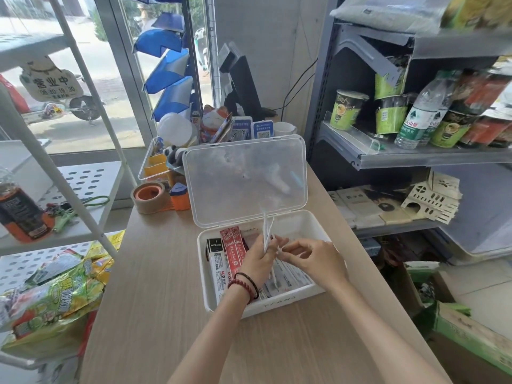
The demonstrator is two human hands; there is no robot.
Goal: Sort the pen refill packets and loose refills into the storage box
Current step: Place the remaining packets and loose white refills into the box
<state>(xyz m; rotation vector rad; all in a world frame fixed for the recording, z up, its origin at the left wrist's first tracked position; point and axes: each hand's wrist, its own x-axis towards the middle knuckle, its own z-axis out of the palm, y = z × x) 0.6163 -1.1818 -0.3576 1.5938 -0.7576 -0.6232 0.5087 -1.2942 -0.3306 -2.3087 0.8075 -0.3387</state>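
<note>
Two-handed, worked low over the wooden counter, reaching in from its near edge. Gripped a thin bundle of loose refills in the left hand, fingers curled round the stems, tips pointing up and slightly away, lower ends hanging down into the storage box. Pinched at the bundle's middle with the right hand, thumb and forefinger closed on what looked like a single refill or a scrap of wrapper; could not tell which. Found the box white and shallow, sitting on the counter directly under both hands, with a black-and-white packet and red packets laid lengthwise along its left side and pale printed packets flat on the right. Judged the step to be squaring up the loose refills before laying them in. Best done by tapping the lower ends level on the box floor, turning the bundle parallel to the packets, and lowering it onto the bare white patch toward the hinge rather than dropping it across the labels. Needed a light, even grip: thin stems, likely to fan out or roll. Saw the clear lid standing open behind, out of the way; beyond it a roll of brown tape and a clear tray of small stock.
</note>
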